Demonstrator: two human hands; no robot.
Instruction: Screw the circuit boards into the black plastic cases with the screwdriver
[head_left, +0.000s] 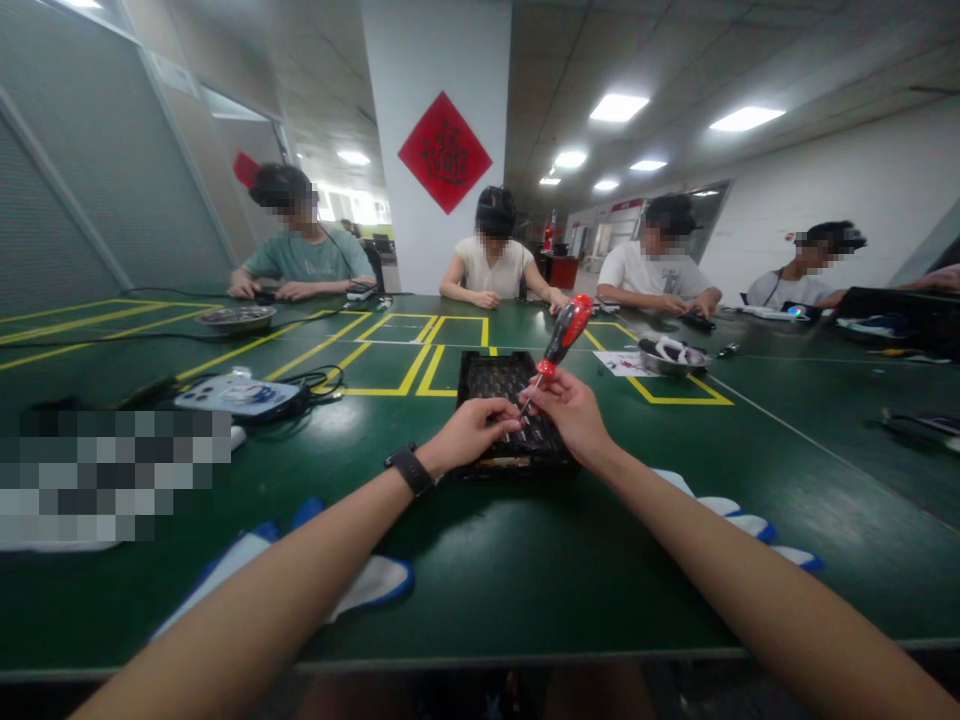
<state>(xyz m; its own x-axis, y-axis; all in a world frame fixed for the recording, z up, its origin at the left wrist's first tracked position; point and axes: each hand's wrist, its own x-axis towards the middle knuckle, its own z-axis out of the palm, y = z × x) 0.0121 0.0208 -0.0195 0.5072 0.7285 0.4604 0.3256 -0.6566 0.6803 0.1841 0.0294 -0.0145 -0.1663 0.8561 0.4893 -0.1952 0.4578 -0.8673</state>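
Observation:
A red and black screwdriver (564, 338) stands tilted above a black tray (495, 376), its handle up and to the right. My right hand (571, 418) pinches the screwdriver low, near where the shaft leaves the handle. Close to the shaft's lower end, my left hand (476, 432) has thumb and forefinger pressed together; what they hold, if anything, is too small to make out. Both hands are over the tray, which has many small compartments. The tip of the screwdriver is hidden at the fingers.
White and blue gloves (375, 585) lie under my left forearm, and another glove (731, 510) lies beside my right. A phone (240, 397) with cables is at the left. Metal bowls (238, 320) stand farther back on the green table (525, 590). Several people sit across it.

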